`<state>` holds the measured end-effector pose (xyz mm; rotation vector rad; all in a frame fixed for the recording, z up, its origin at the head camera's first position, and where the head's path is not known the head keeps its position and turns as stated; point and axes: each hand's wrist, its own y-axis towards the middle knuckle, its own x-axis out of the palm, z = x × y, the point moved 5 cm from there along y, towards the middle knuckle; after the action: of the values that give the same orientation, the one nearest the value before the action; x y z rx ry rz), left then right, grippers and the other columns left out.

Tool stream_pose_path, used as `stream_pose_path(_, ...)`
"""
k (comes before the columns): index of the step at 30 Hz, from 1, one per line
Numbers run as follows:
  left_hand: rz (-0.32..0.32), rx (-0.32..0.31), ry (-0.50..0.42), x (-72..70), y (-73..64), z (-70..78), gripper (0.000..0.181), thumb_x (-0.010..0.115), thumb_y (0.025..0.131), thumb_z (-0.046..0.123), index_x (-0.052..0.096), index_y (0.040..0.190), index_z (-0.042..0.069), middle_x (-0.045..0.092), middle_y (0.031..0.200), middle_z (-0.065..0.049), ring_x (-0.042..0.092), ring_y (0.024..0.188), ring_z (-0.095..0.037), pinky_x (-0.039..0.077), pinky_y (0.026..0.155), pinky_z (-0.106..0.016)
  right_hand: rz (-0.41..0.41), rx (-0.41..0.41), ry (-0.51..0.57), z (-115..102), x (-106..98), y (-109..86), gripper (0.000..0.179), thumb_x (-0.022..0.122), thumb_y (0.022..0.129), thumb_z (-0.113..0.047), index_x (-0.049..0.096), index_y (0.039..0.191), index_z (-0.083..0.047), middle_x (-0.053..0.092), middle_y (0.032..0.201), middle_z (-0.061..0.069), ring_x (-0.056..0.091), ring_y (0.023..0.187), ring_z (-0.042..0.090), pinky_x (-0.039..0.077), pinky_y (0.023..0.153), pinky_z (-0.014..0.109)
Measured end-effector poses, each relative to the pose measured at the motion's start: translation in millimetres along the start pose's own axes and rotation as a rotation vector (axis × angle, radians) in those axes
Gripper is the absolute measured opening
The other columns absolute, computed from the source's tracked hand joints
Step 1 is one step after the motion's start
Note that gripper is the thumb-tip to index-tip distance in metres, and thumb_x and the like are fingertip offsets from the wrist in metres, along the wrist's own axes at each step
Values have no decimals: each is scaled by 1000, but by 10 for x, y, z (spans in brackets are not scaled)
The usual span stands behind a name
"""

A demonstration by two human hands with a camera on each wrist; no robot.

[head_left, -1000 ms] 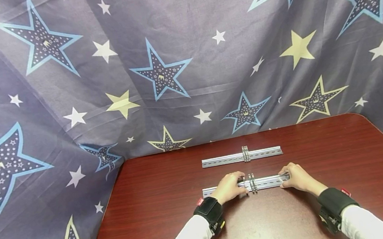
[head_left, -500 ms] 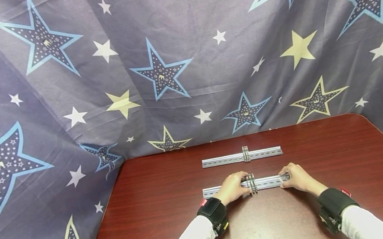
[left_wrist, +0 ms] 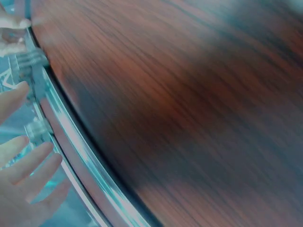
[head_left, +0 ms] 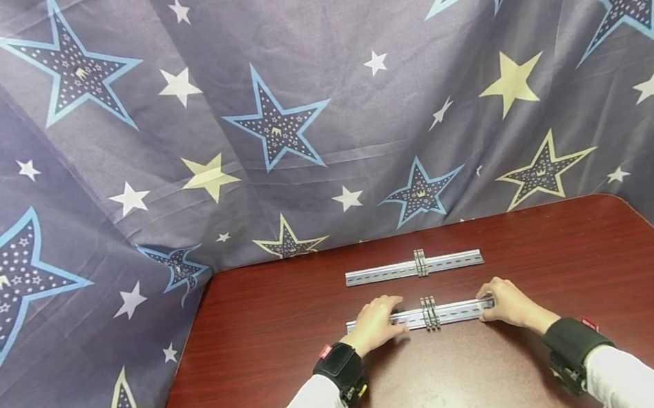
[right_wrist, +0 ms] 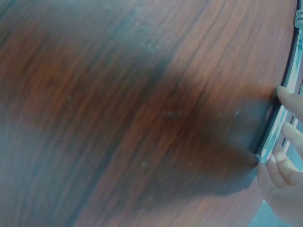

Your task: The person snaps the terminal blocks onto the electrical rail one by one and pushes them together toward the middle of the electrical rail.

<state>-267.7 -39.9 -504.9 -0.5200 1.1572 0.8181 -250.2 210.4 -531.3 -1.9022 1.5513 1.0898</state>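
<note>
A slotted metal DIN rail lies crosswise on the table in front of me. Grey clip-like pieces stand side by side across it, just right of its middle. My left hand hovers over the rail's left part, thumb and fingers spread to either side. In the left wrist view its fingers are extended, with nothing held between them. At the rail's right end, my right hand grips the rail between thumb and fingers. The right wrist view shows that thumb on the near edge.
Behind it lies a second, similar rail, with matching clip-like pieces across its middle. Both rest on a reddish-brown wooden table. A star-patterned grey cloth hangs behind and along the sides.
My left hand pushed a clip-like piece right against the others, then let go and drew back left along the rail. My right hand stays on the right end.
</note>
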Motion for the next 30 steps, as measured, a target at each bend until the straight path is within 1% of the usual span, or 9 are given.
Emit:
stream_pose_path(5,16,-23,48,-13,-135,-208,49,82,79,21,68,122,1,72,111,-13,68,105,-30,53,90,-42,2,-10,-12,-5,-19,-14,31,85,67,-8,70,90,7,64,84,16,59,81,33,46,76,44)
stream_pose_path(9,56,-31,86,-17,-238,-323,48,85,76,20,69,116,1,71,105,-13,68,98,-31,54,83,-43,-2,4,-7,-5,-8,-19,32,85,67,-9,69,90,6,63,85,15,58,83,33,46,76,43)
stream_pose_path(11,69,-42,89,-20,-281,-363,46,85,75,19,69,114,0,71,104,-14,67,96,-32,53,80,-44,0,6,-10,-6,-2,-18,32,85,67,-9,69,90,6,63,85,15,58,83,33,46,76,43)
stream_pose_path(16,82,-63,79,-35,-350,-412,41,85,75,13,70,109,-3,69,99,-15,66,92,-33,53,78,-45,21,-9,-34,-16,5,-14,32,86,65,-9,70,89,6,63,82,14,59,81,32,47,76,44)
stream_pose_path(22,97,-69,78,-16,-370,-458,35,85,73,7,71,103,-4,67,95,-14,65,89,-32,54,76,-45,24,-14,-44,-31,10,-18,32,86,66,-10,71,89,7,64,82,15,60,80,32,48,75,43)
stream_pose_path(27,106,-45,69,-11,-371,-477,25,84,71,1,72,93,-3,62,88,-12,62,84,-30,53,73,-40,26,-9,-46,-50,0,-25,32,86,66,-9,71,89,8,65,84,16,60,81,33,48,75,44)
stream_pose_path(30,106,-32,59,-17,-366,-481,22,84,71,0,72,89,-3,61,86,-12,61,82,-29,53,73,-39,30,-11,-50,-50,-4,-20,31,86,66,-8,72,88,7,65,82,15,60,79,30,47,74,42)
